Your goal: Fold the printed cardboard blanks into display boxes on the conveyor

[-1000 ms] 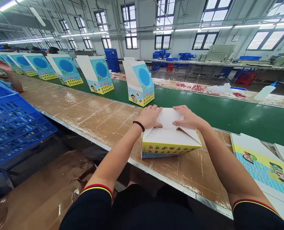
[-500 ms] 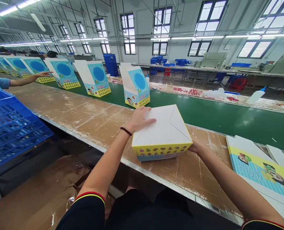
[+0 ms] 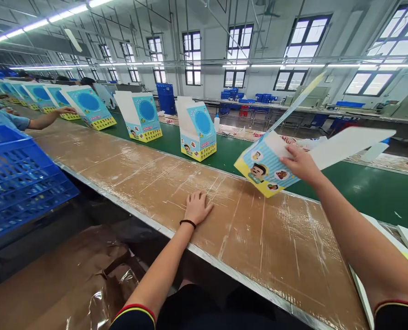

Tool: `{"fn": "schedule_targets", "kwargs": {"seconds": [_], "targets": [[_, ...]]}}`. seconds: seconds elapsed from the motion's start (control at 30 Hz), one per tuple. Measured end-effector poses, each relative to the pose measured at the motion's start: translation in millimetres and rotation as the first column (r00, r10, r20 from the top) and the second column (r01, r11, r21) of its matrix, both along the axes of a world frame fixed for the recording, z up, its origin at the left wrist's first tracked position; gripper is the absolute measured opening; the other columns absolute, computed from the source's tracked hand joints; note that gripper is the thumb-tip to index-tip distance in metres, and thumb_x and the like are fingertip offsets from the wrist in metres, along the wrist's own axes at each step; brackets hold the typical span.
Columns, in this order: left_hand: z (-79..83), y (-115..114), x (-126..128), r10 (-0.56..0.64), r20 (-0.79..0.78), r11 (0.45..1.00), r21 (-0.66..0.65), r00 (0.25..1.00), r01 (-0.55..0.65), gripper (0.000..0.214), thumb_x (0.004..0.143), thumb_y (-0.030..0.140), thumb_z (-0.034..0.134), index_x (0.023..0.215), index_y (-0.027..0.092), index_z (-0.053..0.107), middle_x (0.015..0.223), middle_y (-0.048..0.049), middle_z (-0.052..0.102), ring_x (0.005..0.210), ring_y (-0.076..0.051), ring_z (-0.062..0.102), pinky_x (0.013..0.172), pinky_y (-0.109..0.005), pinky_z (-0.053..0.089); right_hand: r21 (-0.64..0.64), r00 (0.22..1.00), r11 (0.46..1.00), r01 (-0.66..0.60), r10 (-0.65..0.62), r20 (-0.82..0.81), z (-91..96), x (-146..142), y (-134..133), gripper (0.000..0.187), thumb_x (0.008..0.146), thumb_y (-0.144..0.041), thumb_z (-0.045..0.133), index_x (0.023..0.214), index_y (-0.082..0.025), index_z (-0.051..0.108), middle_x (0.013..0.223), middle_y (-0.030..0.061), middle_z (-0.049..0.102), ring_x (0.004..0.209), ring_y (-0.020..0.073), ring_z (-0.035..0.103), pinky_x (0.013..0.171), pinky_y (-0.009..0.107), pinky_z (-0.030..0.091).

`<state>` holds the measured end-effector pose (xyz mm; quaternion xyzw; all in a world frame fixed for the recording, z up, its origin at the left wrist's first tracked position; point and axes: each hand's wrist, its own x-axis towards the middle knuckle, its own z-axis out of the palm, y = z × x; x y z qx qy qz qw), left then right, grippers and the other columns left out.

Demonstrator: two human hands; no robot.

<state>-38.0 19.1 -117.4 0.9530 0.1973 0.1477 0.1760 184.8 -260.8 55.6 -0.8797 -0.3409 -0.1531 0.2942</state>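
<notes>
The right hand's fingers clamp a tilted box over the bench, walls up, base seemingly closed, flaps open, while the left hand rests there, fingers loosely apart, and similar boxes stand on the green belt.

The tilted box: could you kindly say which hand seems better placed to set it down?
Likely the right hand, which holds the box; the left hand lies apart from it, on the brown worktop.
</notes>
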Motion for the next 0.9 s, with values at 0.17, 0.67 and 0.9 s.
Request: {"fn": "schedule_targets", "kwargs": {"seconds": [0.17,0.67,0.9], "targets": [[-7.5,2,0,-0.113,-0.038,0.993,0.013,0.993,0.114,0.038,0.093,0.035,0.053,0.127,0.022,0.064,0.141,-0.0151,0.063,0.136,-0.03,0.054,0.119,-0.052,0.037,-0.247,0.966,0.935,0.254,-0.236,0.101,-39.3,33,-1,0.034,0.088,-0.019,0.051,0.112,-0.019,0.075,0.104,0.0161,0.074,0.11,0.0395,0.064,0.102,0.057,0.046],[-7.9,20,-6,-0.088,-0.02,0.996,0.032,0.996,0.089,0.039,0.091,0.037,0.051,0.123,0.024,0.069,0.138,-0.0121,0.068,0.131,-0.03,0.061,0.115,-0.05,0.043,-0.093,0.92,0.931,0.353,-0.327,0.216,-101.0,-2,-22,0.052,0.098,-0.037,0.042,0.143,-0.013,0.054,0.15,0.0194,0.05,0.14,0.0332,0.043,0.119,0.051,0.029],[-13.7,46,-2,-0.147,-0.03,0.987,0.06,0.989,0.149,0.056,0.088,0.053,0.038,0.119,0.019,0.071,0.133,-0.0173,0.069,0.128,-0.037,0.063,0.112,-0.053,0.048,-0.212,0.623,0.61,0.763,-0.782,-0.009,-108.8,-46,-201,0.05,0.099,-0.044,0.041,0.119,-0.004,0.065,0.117,0.0322,0.061,0.114,0.0428,0.058,0.096,0.061,0.046]]}}
